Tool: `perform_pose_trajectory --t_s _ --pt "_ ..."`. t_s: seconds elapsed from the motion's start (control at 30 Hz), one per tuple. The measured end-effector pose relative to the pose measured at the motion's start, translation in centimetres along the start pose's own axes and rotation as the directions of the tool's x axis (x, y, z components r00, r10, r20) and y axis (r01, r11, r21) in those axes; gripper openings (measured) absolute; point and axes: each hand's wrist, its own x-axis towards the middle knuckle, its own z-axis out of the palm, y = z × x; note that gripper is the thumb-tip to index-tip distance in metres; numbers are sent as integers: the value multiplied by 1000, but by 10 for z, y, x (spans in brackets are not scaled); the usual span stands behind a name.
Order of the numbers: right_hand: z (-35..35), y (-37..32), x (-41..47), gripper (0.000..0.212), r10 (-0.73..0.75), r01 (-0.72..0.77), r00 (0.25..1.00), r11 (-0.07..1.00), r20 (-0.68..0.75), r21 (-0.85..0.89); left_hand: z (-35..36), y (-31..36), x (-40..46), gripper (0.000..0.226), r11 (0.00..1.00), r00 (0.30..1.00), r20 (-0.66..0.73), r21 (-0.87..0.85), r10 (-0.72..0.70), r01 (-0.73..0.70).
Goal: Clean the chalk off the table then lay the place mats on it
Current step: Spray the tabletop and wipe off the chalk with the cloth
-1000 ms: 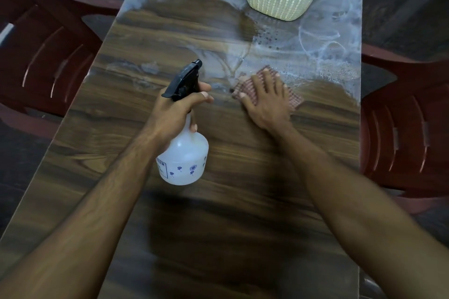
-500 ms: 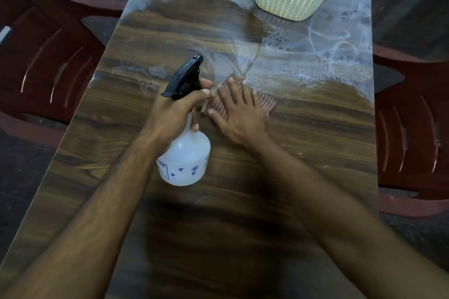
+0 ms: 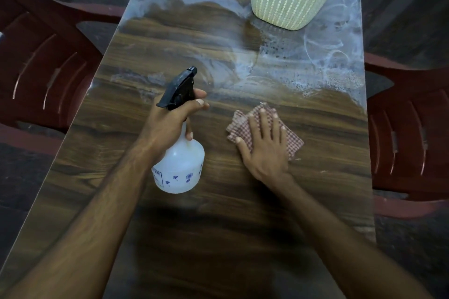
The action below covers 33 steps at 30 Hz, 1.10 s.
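step in hand: wiping, mats not started; right hand (image 3: 266, 150) lies flat with fingers straight, pressing the checked cloth (image 3: 245, 126) onto the table (image 3: 218, 238); left hand (image 3: 167, 126) grips the neck of the spray bottle (image 3: 181, 165), fingers curled round it, index finger at the trigger, nozzle aimed ahead; wood under and near both hands looks clean; chalk (image 3: 279, 68) sits ahead of both hands, heaviest ahead of the right, smeared and speckled wet; cream basket (image 3: 289, 2) stands on it further ahead; no place mats in view; next, i'd judge: push the cloth forward through the wet patch, then shift the basket to reach under it; 2 red chairs (image 3: 46, 60) flank the table.
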Motion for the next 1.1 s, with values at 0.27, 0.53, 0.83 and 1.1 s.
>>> perform_pose_trajectory --t_s 0.27,0.53,0.83,1.1 --pt "-33 -4 136 74 -26 26 1000 997 0 67 11 -3 4 17 1000 1000 25 -15 -5 6" --pt "-23 86 38 73 253 -241 964 962 -84 131 22 7 1 18 1000 998 60 -19 0 1" --pt "-14 30 42 71 -142 142 990 990 2 -22 47 8 2 15 1000 998 60 -15 7 -6" --pt "-45 71 152 71 -85 87 996 993 -26 83 82 1 0 16 1000 1000 25 -11 1 0"
